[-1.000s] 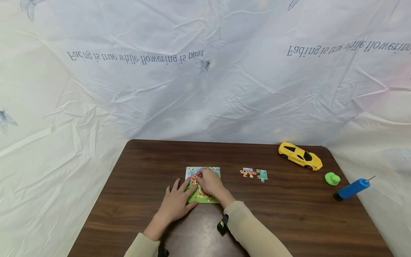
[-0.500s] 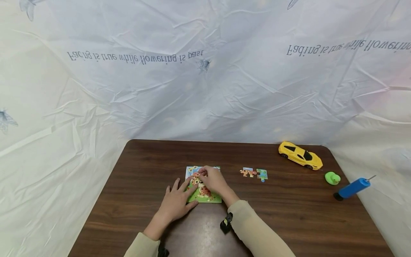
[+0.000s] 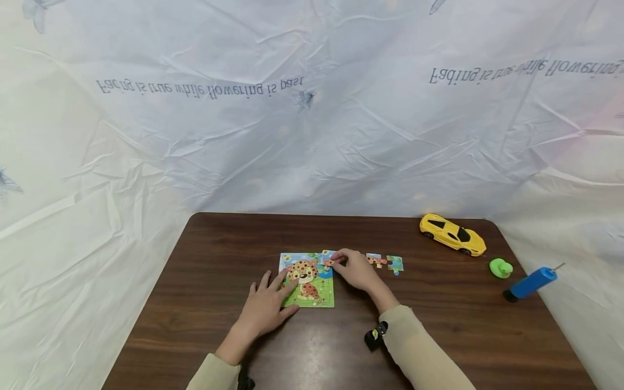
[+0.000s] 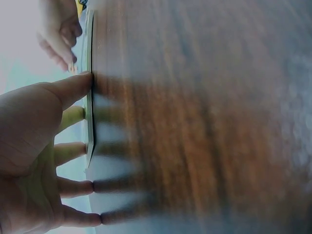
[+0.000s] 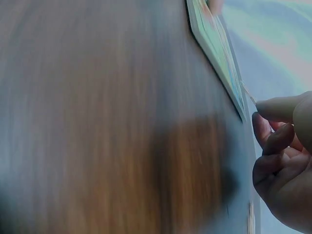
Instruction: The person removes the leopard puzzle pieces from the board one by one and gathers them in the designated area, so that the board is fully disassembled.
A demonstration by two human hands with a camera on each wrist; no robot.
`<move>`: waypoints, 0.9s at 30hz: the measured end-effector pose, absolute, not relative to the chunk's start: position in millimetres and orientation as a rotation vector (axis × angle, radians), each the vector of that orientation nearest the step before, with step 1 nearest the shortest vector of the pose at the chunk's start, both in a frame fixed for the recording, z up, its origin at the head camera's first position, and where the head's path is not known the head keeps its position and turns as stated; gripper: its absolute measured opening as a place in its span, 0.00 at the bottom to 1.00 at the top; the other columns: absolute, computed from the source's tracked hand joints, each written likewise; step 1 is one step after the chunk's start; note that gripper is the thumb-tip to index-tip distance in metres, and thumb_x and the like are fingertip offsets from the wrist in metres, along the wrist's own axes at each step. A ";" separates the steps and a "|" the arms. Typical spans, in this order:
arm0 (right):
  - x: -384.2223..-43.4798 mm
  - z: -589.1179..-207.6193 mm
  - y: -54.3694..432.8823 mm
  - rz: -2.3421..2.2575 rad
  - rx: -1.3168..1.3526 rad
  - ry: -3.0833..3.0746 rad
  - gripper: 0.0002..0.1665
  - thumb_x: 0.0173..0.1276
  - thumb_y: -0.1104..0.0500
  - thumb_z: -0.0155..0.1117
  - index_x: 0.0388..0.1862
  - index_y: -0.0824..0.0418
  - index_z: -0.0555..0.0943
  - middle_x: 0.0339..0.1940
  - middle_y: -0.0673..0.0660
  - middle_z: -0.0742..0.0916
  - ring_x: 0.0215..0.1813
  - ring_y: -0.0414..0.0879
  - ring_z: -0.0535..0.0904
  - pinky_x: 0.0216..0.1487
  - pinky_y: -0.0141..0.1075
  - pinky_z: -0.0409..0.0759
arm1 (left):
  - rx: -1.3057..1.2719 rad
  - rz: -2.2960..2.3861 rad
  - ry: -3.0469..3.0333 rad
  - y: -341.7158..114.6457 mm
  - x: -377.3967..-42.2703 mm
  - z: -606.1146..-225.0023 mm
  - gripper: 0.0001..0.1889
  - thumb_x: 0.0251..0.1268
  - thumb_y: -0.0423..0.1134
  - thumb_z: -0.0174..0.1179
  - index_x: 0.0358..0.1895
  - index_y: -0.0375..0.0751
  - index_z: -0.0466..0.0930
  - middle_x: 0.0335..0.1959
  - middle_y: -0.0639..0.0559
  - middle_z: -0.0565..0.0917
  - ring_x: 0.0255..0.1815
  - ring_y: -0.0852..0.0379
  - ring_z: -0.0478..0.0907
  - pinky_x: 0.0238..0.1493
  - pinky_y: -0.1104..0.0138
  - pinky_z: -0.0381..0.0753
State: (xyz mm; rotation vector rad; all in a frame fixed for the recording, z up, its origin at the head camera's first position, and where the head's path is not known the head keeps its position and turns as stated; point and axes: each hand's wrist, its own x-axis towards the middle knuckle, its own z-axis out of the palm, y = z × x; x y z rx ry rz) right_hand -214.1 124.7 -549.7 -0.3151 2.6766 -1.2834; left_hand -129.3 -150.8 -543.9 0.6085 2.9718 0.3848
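A leopard jigsaw puzzle (image 3: 322, 287) lies flat on the dark wood table. My left hand (image 3: 263, 309) rests with fingers spread over its left side, the thumb at its front edge; in the left wrist view the thumb (image 4: 73, 87) touches the puzzle's side. At the top right corner my right hand (image 3: 358, 270) pinches a jigsaw piece (image 3: 327, 260) between thumb and fingertips. This piece shows blue and spotted orange and overlaps the puzzle in the head view. The right wrist view shows it as a thin edge (image 5: 248, 92), tilted close over the puzzle's corner.
Two loose jigsaw pieces, one spotted (image 3: 376, 260) and one green-blue (image 3: 395, 264), lie right of the puzzle. Farther right are a yellow toy car (image 3: 452, 234), a small green toy (image 3: 500, 268) and a blue cylinder with a thin metal tip (image 3: 533, 283). A white cloth (image 3: 292, 162) hangs behind.
My right hand has moved right from the puzzle's upper middle to its top right corner, where the pinched piece now shows. The leopard's face is uncovered. My left hand stays put.
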 end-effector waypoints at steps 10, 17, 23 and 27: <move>-218.9 -551.5 166.1 -1.252 -0.243 2.698 0.07 0.77 0.60 0.66 0.51 0.57 0.86 0.41 0.50 0.86 0.35 0.44 0.78 0.39 0.43 0.78 | 0.606 0.385 2.980 -152.2 -128.9 -544.8 0.34 0.73 0.62 0.62 0.78 0.57 0.72 0.82 0.46 0.61 0.77 0.25 0.57 0.62 0.25 0.64; -219.6 -551.1 177.6 -1.233 -0.230 2.678 0.07 0.77 0.62 0.65 0.50 0.58 0.86 0.41 0.51 0.86 0.43 0.46 0.82 0.47 0.48 0.81 | 0.613 0.357 2.979 -151.9 -129.5 -546.6 0.34 0.73 0.63 0.61 0.78 0.58 0.71 0.83 0.47 0.60 0.77 0.25 0.58 0.62 0.26 0.65; -219.8 -549.4 179.6 -1.183 -0.252 2.724 0.08 0.77 0.62 0.65 0.52 0.58 0.86 0.47 0.54 0.85 0.48 0.49 0.82 0.51 0.50 0.81 | 0.615 0.375 2.978 -151.1 -129.4 -546.6 0.34 0.73 0.63 0.61 0.78 0.57 0.71 0.83 0.47 0.59 0.77 0.25 0.57 0.62 0.25 0.64; -218.8 -548.9 179.1 -1.148 -0.263 2.768 0.09 0.77 0.61 0.66 0.52 0.58 0.87 0.50 0.55 0.83 0.48 0.49 0.80 0.50 0.50 0.81 | 0.621 0.381 2.977 -151.5 -129.2 -546.9 0.34 0.73 0.62 0.61 0.78 0.57 0.71 0.83 0.47 0.59 0.77 0.25 0.57 0.62 0.25 0.64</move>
